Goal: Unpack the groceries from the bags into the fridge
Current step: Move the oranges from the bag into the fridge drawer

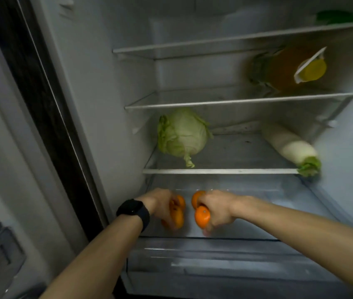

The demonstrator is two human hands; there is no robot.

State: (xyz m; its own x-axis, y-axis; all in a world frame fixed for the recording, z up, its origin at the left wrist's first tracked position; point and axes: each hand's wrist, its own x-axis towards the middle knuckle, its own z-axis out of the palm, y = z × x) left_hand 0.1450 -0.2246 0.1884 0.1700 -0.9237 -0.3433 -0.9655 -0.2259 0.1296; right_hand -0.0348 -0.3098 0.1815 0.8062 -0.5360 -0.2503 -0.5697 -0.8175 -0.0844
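Both my hands reach into the open fridge, low down above the bottom shelf (257, 231). My left hand (162, 203), with a black watch on its wrist, grips two or three oranges (177, 214); the view is blurred there. My right hand (216, 209) holds two oranges (202, 215), one above the other, with fingers curled round them. The two hands are close together, a small gap between them.
On the shelf above lie a green cabbage (182, 134) at left and a white radish (290, 147) at right. A bottle of amber liquid with a yellow cap (287, 67) lies one shelf higher. Something green (344, 17) lies on the top shelf. A clear drawer (225, 266) sits below my hands.
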